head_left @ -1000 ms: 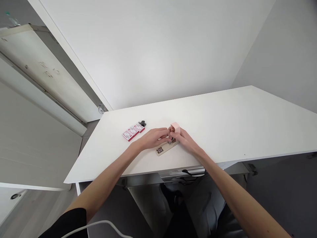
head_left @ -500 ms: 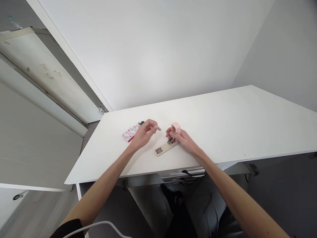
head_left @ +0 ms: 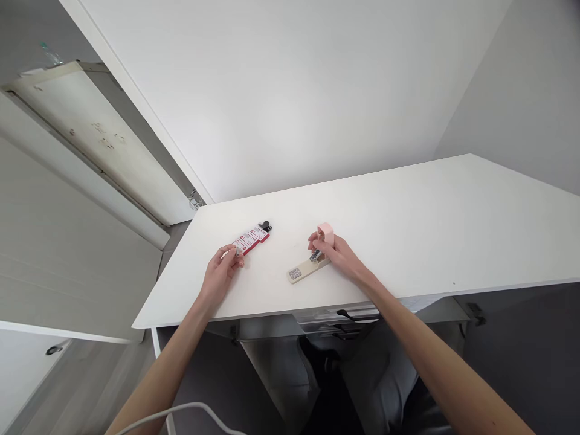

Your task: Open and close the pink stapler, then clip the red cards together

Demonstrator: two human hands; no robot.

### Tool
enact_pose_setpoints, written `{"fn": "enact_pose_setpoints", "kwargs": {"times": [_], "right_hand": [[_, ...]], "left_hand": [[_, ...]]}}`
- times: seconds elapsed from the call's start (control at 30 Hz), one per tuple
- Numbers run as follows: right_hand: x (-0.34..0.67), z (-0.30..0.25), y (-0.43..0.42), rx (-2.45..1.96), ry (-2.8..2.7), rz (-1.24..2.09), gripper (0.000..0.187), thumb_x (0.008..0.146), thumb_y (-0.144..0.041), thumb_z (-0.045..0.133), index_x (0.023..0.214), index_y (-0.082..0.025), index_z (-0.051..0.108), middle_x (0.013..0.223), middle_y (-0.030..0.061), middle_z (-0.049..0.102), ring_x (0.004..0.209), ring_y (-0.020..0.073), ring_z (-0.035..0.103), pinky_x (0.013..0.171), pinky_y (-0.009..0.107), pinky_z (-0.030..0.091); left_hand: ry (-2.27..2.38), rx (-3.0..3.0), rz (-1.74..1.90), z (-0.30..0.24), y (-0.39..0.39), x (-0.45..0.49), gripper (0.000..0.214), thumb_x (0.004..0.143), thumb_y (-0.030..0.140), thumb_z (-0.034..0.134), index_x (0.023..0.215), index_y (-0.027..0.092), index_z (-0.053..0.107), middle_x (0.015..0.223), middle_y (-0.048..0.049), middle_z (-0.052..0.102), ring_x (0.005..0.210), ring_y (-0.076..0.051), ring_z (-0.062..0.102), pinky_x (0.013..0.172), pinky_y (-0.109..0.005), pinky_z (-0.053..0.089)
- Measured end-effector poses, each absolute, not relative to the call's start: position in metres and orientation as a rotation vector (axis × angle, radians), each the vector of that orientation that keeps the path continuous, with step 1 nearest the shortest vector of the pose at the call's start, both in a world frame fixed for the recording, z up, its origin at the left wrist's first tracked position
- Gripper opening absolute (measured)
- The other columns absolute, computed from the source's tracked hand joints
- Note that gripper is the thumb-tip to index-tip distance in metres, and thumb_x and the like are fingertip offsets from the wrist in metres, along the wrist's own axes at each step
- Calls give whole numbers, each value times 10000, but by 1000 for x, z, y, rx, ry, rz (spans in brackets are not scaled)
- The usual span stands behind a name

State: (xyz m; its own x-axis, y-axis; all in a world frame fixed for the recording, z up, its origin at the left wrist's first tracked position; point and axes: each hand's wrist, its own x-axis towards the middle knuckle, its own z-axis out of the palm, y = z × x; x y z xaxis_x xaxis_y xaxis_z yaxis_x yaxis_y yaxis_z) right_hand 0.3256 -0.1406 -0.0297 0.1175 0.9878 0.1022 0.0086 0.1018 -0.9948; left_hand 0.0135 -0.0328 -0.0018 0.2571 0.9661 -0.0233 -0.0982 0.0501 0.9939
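My right hand [head_left: 339, 254] is closed around an opened stapler [head_left: 306, 270]. The stapler's cream base rests on the table, its pink cover is raised and its metal magazine shows between them. Farther left, my left hand [head_left: 220, 275] pinches a small grey strip of staples [head_left: 237, 251], mostly covered by the fingers. These fingertips are at the near end of a row of small red-and-white boxes [head_left: 249, 238]. At the far end of the boxes is a black binder clip [head_left: 265, 226].
The white table [head_left: 399, 223] meets a white wall at the back. Under its front edge are drawers [head_left: 317, 315] with black handles. A white cable [head_left: 190, 406] crosses near my left forearm. At the left stands a pale cabinet [head_left: 104, 133].
My left hand has moved left and toward me, from beside the stapler to the near end of the boxes. The boxes and binder clip are more exposed. My right hand keeps holding the stapler.
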Motion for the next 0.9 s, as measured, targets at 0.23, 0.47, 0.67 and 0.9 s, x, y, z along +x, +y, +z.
{"fn": "enact_pose_setpoints", "kwargs": {"times": [0.23, 0.47, 0.67, 0.9], "right_hand": [[323, -30, -144, -1284, -1236, 983, 318, 965, -544, 597, 1060, -247, 660, 1063, 48, 728, 938, 236, 657, 811, 353, 506], [315, -28, -148, -1518, -1523, 833, 439, 959, -615, 614, 1231, -270, 594, 1067, 39, 738, 915, 256, 666, 786, 366, 474], [308, -36, -146, -1566, -1851, 453, 368, 1075, -561, 442, 1068, -230, 601, 1021, 84, 703, 932, 276, 623, 791, 385, 470], [302, -47, -142, -1594, -1930, 201, 415, 1125, -489, 317, 1273, -204, 580, 1111, 128, 688, 986, 300, 608, 832, 417, 497]], "left_hand": [[930, 1032, 1153, -3, -30, 17, 252, 845, 314, 814, 971, 145, 676, 779, 20, 502, 601, -65, 434, 557, -217, 408], [933, 1045, 1196, -5, -37, 19, 219, 856, 310, 795, 936, 156, 662, 758, 29, 454, 602, -69, 414, 563, -216, 401], [951, 1101, 1206, -7, -41, 22, 211, 850, 322, 799, 921, 174, 667, 748, 26, 450, 617, -84, 429, 575, -231, 396], [981, 1171, 1198, -9, -45, 22, 202, 864, 353, 771, 925, 191, 667, 770, 19, 478, 627, -95, 435, 611, -259, 403]]}}
